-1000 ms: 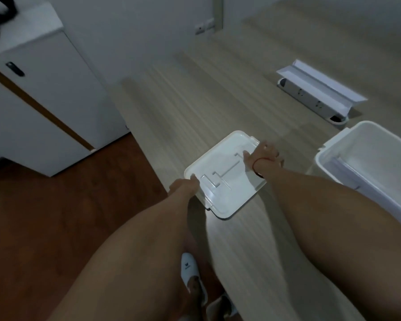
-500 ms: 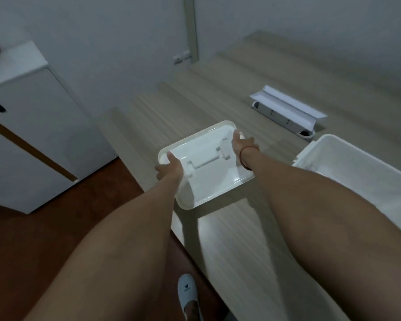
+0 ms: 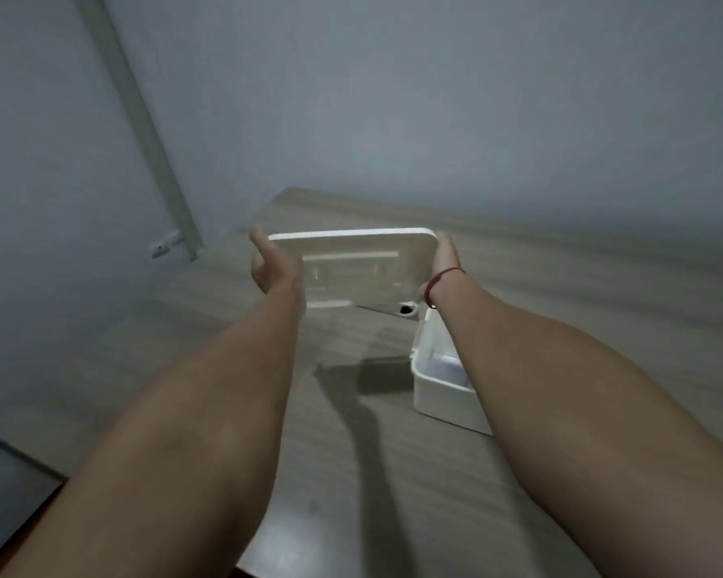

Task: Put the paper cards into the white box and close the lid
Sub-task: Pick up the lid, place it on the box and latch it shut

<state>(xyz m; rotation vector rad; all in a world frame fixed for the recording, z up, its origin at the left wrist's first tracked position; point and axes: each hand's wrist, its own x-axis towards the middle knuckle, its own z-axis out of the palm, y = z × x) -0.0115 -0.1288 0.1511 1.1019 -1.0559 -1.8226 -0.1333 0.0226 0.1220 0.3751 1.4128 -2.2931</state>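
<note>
The white lid [image 3: 353,264] is in the air above the wooden table, tilted up so that I see its inner face. My left hand [image 3: 273,267] grips its left edge and my right hand [image 3: 445,264] grips its right edge. The white box [image 3: 437,394] stands open on the table below my right forearm, which covers most of it. Something pale lies inside the box; I cannot tell whether it is the paper cards.
The wooden table [image 3: 560,294] runs back to a grey wall. A white power strip end [image 3: 405,309] peeks out beneath the lid. A wall socket [image 3: 163,245] sits at the left beside a vertical trim strip. The table's near left edge drops to the floor.
Both hands have lifted the lid off the table, tilted it upright and carried it right toward the box. The view has swung up and to the right.
</note>
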